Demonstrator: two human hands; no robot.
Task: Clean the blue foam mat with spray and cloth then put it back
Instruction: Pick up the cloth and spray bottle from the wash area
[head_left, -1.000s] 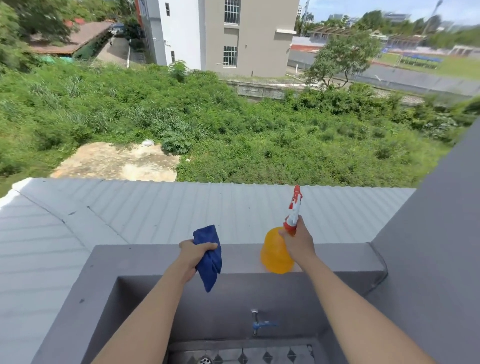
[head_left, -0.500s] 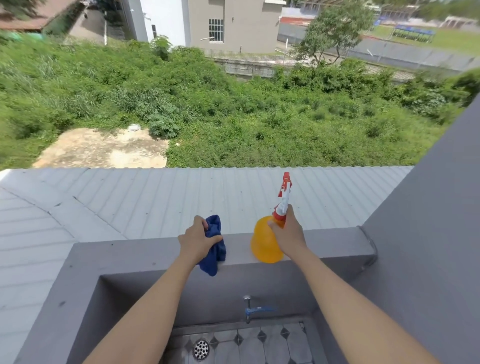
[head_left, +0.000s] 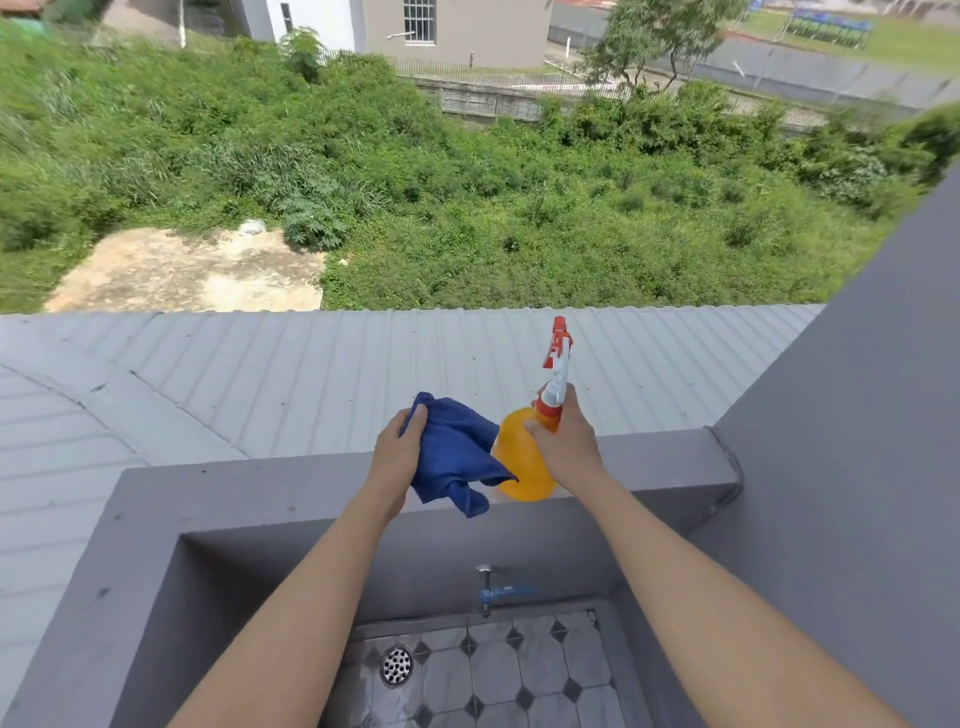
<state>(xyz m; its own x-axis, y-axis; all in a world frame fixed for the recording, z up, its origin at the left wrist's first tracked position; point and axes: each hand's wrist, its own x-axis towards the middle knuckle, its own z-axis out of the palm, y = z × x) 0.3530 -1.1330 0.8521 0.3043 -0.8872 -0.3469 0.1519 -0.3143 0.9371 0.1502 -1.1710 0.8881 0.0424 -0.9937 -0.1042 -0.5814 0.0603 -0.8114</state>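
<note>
My left hand grips a dark blue cloth, which hangs crumpled over the grey ledge. Beside it, my right hand is closed around the neck of an orange spray bottle with a red and white trigger head. The bottle's base is at the ledge top; whether it rests there I cannot tell. The cloth touches the bottle's left side. No blue foam mat is in view.
Below the ledge is a tiled wash basin floor with a round drain and a blue tap on the wall. A grey wall rises on the right. Beyond the ledge lies a corrugated roof.
The view has tilted down, showing more of the basin. My left hand has brought the cloth right, up against the bottle, and the cloth has spread out more.
</note>
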